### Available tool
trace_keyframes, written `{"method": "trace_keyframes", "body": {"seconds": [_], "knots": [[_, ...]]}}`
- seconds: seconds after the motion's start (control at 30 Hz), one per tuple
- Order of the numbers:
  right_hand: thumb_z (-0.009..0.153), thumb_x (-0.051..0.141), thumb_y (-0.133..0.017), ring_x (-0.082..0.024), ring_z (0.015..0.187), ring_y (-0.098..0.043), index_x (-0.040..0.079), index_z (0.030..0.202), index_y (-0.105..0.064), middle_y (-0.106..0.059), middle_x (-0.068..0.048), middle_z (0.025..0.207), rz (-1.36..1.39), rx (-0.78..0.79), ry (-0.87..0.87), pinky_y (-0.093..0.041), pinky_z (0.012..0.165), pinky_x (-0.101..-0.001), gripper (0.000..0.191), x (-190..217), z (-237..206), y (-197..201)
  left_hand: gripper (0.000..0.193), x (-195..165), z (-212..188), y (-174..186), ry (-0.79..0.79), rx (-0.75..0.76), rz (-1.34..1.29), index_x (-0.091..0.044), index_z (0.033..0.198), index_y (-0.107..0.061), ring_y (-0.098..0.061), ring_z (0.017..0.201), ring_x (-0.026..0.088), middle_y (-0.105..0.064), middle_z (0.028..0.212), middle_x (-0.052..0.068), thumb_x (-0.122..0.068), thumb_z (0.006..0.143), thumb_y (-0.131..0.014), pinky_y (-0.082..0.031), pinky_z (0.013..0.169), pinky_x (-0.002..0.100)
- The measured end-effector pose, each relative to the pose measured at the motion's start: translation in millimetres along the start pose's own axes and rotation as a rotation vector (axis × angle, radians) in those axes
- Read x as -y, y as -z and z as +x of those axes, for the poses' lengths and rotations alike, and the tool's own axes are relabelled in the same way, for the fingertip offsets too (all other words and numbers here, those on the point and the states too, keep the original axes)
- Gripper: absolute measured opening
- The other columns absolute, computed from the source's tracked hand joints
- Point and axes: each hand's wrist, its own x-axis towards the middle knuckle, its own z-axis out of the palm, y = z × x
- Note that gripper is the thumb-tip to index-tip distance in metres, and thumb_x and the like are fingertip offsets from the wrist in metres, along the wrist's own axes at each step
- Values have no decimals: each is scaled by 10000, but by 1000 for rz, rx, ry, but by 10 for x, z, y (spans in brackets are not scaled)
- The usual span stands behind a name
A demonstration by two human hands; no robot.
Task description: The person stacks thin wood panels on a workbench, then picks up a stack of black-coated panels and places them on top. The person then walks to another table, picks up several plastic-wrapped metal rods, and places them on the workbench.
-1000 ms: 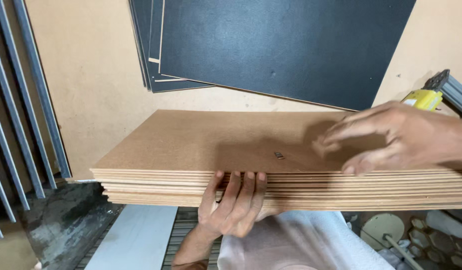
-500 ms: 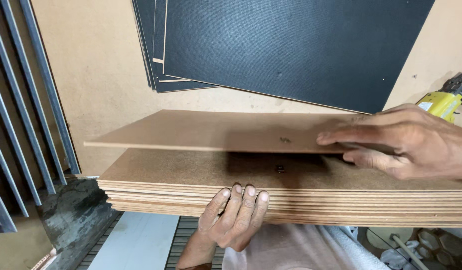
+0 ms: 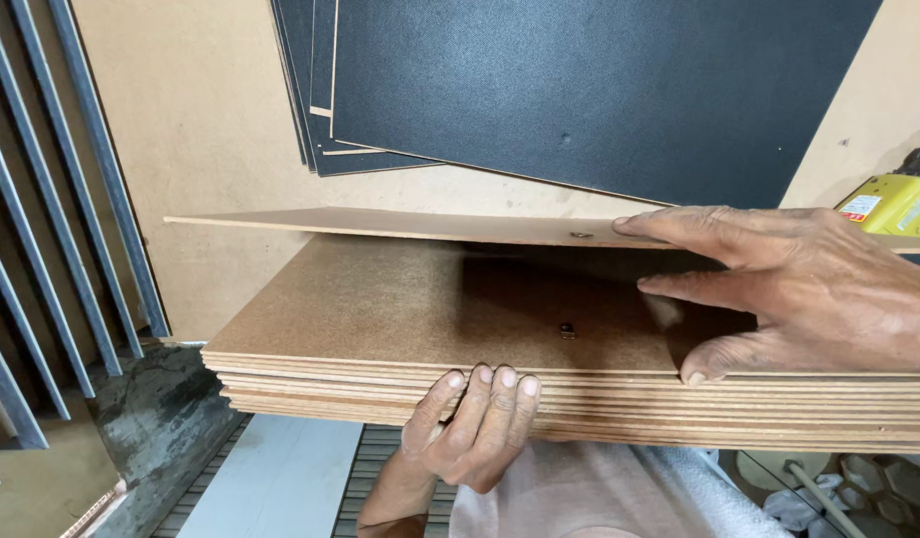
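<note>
Right hand (image 3: 808,294): fingers pinching the top board (image 3: 400,225), raised clear at its far end (near end hidden).
Left hand (image 3: 475,423): curled under the stack (image 3: 400,309), supporting it.
Progress: one board separated; many remain.

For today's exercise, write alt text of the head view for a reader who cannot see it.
A right hand lifts the top brown fibreboard sheet off a stack of fibreboard sheets, while the left hand grips the stack's near edge from below. Black panels lie behind, grey metal bars lean at left, and a yellow tool sits at right.
</note>
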Motion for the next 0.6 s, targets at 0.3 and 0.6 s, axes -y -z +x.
{"method": "trace_keyframes", "body": {"seconds": [0.3,0.6], "knots": [[830,332,-646,-247,1312,-574,183,1336,-694,-424,-87,1590,113,-286,387,-564,969,-388,529,4,-42,189,228,33,33,20,-9,1,-10,-154,1272,-719,-640,1152,133,-654,1184,-1,-198,1078,-608,-484,1120,399],[581,707,-680,-290,1179,-618,208,1254,-701,-404,-114,1583,-133,-248,297,-617,744,-405,838,66,35,161,217,36,3,89,-14,65,-35,-155,1299,-704,-629,1186,130,-648,1230,-3,-198,1094,-647,-466,1150,384]]}}
